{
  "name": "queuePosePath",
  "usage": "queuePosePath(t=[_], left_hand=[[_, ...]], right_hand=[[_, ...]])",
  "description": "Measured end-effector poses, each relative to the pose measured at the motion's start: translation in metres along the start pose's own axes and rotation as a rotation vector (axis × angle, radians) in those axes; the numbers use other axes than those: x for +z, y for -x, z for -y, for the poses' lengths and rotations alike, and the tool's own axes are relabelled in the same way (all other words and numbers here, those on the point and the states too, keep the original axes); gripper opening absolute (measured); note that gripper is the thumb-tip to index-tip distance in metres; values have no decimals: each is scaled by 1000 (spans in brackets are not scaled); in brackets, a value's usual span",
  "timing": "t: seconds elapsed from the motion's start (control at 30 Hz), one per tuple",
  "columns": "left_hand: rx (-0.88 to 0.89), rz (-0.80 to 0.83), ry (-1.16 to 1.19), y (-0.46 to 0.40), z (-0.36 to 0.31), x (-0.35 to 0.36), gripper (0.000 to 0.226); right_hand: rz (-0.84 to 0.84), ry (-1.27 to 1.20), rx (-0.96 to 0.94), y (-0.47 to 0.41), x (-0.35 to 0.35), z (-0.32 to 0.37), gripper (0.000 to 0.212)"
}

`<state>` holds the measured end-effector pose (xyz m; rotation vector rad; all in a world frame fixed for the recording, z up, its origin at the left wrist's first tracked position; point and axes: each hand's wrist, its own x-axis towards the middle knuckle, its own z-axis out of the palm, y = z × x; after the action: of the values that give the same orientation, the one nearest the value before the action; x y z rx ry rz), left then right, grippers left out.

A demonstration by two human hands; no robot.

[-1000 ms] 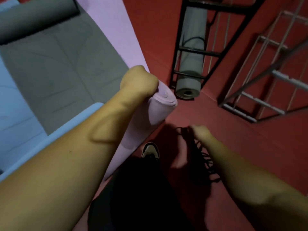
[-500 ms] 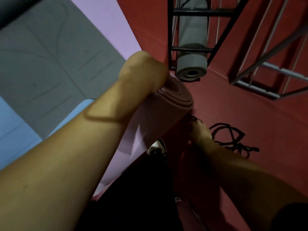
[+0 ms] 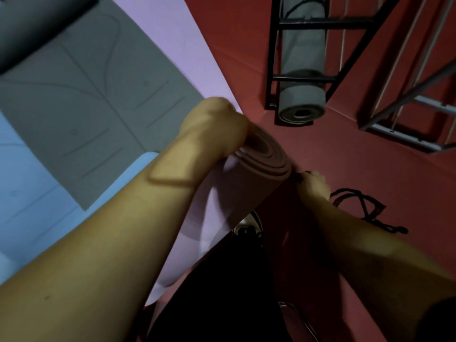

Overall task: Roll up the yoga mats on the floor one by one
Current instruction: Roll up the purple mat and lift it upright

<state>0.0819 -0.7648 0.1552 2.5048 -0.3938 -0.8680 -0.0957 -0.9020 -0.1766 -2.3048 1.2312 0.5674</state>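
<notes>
The left hand (image 3: 217, 127) grips the rolled pink mat (image 3: 249, 178). The right hand (image 3: 314, 185) pinches a black cord (image 3: 365, 208) beside it.

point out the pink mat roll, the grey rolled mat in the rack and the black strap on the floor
pink mat roll (image 3: 265, 160), head view, spiral end
grey rolled mat (image 3: 301, 112), head view, round end
black strap (image 3: 367, 208), head view, tangled loop

The left hand (image 3: 217, 127) grips the spiralled end of the rolled pink mat (image 3: 261, 166), lifted off the red floor (image 3: 370, 174). The right hand (image 3: 314, 185) pinches a black strap (image 3: 362, 208) just beside the roll's end. Far left, a grey mat (image 3: 81, 99) lies flat over a blue mat (image 3: 29, 201). Far right, a rolled grey mat (image 3: 302, 58) sits in a black rack (image 3: 318, 21).
</notes>
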Motion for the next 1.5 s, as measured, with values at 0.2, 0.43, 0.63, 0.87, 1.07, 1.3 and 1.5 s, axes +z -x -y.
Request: queuePosePath(t=[0.2, 0.43, 0.63, 0.87, 1.07, 1.3, 1.5], left_hand=[[-78, -45, 70, 47, 16, -46, 34], [-56, -156, 163, 148, 66, -105, 48], [7, -244, 306, 261, 119, -133, 51], [67, -500, 459, 363, 186, -128, 72], [66, -500, 575, 392, 213, -115, 83], [-36, -606, 677, 395, 235, -120, 44], [-149, -826, 851, 393, 256, -135, 40]], right_hand=[[-59, -312, -267, 51, -68, 66, 22], [-6, -511, -773, 175, -209, 179, 20], [113, -378, -1061, 296, -273, 248, 19], [145, 46, -1282, 431, -272, 296, 24], [215, 262, -1400, 501, -253, 314, 24], [144, 280, -1295, 514, -244, 303, 26], [164, 142, -1306, 524, -242, 263, 23]])
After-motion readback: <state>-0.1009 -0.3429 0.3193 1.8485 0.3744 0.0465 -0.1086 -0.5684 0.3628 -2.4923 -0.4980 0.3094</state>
